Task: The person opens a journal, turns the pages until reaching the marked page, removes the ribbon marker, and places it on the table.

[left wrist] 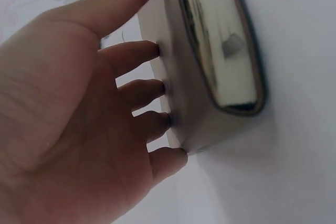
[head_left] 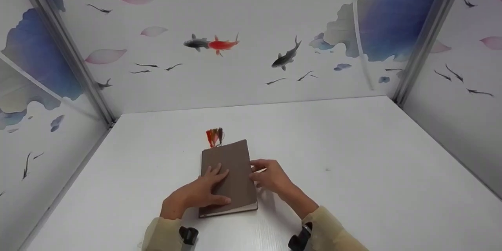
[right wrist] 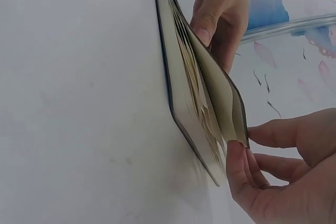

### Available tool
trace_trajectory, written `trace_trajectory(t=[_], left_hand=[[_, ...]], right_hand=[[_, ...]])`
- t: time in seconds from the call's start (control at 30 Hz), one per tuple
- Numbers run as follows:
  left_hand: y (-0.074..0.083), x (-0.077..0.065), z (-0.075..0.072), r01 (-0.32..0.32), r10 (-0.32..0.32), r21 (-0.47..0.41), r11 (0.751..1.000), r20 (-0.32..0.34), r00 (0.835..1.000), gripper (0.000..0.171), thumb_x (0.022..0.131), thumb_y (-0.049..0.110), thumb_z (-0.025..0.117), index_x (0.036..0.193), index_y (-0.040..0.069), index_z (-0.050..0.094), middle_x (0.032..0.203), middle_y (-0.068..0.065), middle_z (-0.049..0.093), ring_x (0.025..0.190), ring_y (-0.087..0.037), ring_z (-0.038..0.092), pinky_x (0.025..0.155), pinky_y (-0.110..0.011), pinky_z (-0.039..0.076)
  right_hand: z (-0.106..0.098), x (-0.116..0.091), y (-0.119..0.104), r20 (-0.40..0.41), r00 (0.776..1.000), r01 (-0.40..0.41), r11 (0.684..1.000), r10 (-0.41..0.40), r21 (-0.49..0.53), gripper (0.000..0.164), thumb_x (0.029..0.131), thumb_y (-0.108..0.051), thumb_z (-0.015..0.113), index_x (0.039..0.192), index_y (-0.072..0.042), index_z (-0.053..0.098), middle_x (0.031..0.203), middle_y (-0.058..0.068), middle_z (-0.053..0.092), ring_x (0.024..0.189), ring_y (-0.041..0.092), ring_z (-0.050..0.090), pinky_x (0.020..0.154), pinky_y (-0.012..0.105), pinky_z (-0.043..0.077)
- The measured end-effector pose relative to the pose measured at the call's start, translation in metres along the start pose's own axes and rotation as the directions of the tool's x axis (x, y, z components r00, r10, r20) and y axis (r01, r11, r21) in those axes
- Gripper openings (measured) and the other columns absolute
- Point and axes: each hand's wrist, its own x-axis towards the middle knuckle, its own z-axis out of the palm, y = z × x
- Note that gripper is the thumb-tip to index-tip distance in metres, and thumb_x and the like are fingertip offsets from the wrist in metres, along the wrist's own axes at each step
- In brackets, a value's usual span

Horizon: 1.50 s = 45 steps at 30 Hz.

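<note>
A brown-covered notebook [head_left: 235, 159] lies on the white table, with orange, red and dark tassels [head_left: 214, 136] sticking out past its far edge. My left hand [head_left: 204, 191] rests on the front cover, its fingers spread. In the left wrist view, the fingertips touch the cover near the spine side of the notebook [left wrist: 194, 114]. At the right edge, my right hand [head_left: 274, 176] pinches the front cover between thumb and fingers. The right wrist view shows that cover raised a little off the cream pages [right wrist: 184, 72], fingertips tucked under its edge.
The white table [head_left: 353, 157] meets printed panels [head_left: 251, 78] with fish and petals at the back and both sides. Metal posts [head_left: 427, 39] stand at the back corners. A black band [head_left: 189, 235] is on each wrist over the sleeves.
</note>
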Motion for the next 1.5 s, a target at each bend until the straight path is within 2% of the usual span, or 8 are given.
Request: trace_trajectory(t=[0.2,0.43,0.67,0.83,1.1,1.3,1.4,1.5], left_hand=[[0.003,-0.002,0.000,-0.008,0.008,0.013,1.000,0.015,1.000,0.097,0.072,0.051,0.071,0.147,0.017,0.019,0.155,-0.013,0.002,0.142,-0.039,-0.004,0.109,-0.060,0.011],[0.005,-0.004,0.002,0.007,-0.009,0.065,0.998,0.022,1.000,0.109,0.066,0.052,0.075,0.148,0.016,0.013,0.155,-0.013,-0.003,0.141,-0.040,-0.005,0.109,-0.061,0.012],[0.008,-0.004,0.007,-0.001,0.001,0.040,0.999,-0.016,1.000,0.113,0.063,0.051,0.078,0.149,0.018,0.011,0.155,-0.017,-0.005,0.140,-0.042,-0.007,0.106,-0.066,0.008],[0.012,-0.008,0.008,-0.009,0.010,0.019,1.000,-0.032,0.999,0.109,0.067,0.054,0.074,0.149,0.024,0.008,0.154,-0.019,-0.006,0.140,-0.043,-0.006,0.104,-0.067,0.010],[0.013,-0.024,-0.001,-0.092,0.086,-0.084,0.992,-0.073,0.994,0.095,0.079,0.050,0.066,0.149,0.026,0.006,0.154,-0.018,-0.001,0.141,-0.037,0.011,0.107,-0.058,0.024],[0.014,-0.035,-0.004,-0.132,0.119,-0.084,0.988,-0.152,0.981,0.087,0.085,0.038,0.064,0.148,0.031,0.004,0.156,-0.011,0.001,0.140,-0.030,0.018,0.107,-0.053,0.027],[0.013,-0.041,-0.005,-0.139,0.125,-0.050,0.989,-0.215,0.968,0.085,0.087,0.034,0.062,0.147,0.035,0.003,0.156,-0.008,0.003,0.140,-0.028,0.019,0.107,-0.052,0.027],[0.013,-0.047,-0.008,-0.158,0.151,-0.001,0.987,-0.299,0.942,0.084,0.087,0.031,0.062,0.148,0.033,0.004,0.156,-0.006,0.008,0.141,-0.028,0.018,0.107,-0.053,0.028]], right_hand=[[-0.001,0.000,-0.002,-0.025,0.999,0.022,0.999,-0.023,-0.026,0.038,0.083,-0.005,0.062,0.121,-0.008,0.060,0.102,0.009,0.064,0.087,0.016,0.062,0.069,0.031,0.052],[0.000,-0.001,-0.005,-0.012,0.998,0.060,0.998,-0.060,0.002,0.041,0.083,-0.006,0.062,0.124,-0.004,0.057,0.105,0.013,0.063,0.086,0.016,0.062,0.074,0.042,0.053],[0.003,-0.003,-0.014,-0.014,1.000,-0.010,0.997,0.011,0.072,0.044,0.082,-0.002,0.059,0.126,-0.005,0.055,0.112,0.012,0.061,0.087,0.017,0.063,0.072,0.030,0.054],[0.001,-0.006,-0.019,0.011,1.000,-0.011,0.988,0.010,0.156,0.045,0.084,-0.003,0.057,0.128,-0.004,0.052,0.114,0.014,0.060,0.092,0.017,0.062,0.076,0.032,0.054],[0.002,-0.008,-0.024,0.082,0.990,0.089,0.967,-0.111,0.240,0.042,0.092,-0.010,0.050,0.134,-0.005,0.046,0.117,0.016,0.060,0.093,0.018,0.064,0.082,0.037,0.053],[0.000,-0.023,-0.042,0.131,0.962,0.227,0.967,-0.241,0.116,0.041,0.094,-0.004,0.046,0.134,-0.002,0.044,0.123,0.020,0.057,0.111,0.032,0.058,0.090,0.047,0.048],[0.002,-0.018,-0.031,0.150,0.936,0.316,0.948,-0.319,0.042,0.037,0.094,-0.007,0.048,0.131,-0.003,0.048,0.126,0.017,0.056,0.117,0.035,0.053,0.093,0.047,0.046],[0.005,-0.012,-0.019,0.189,0.915,0.370,0.928,-0.358,-0.033,0.035,0.094,-0.013,0.051,0.128,-0.006,0.053,0.128,0.010,0.055,0.119,0.030,0.052,0.095,0.046,0.044]])
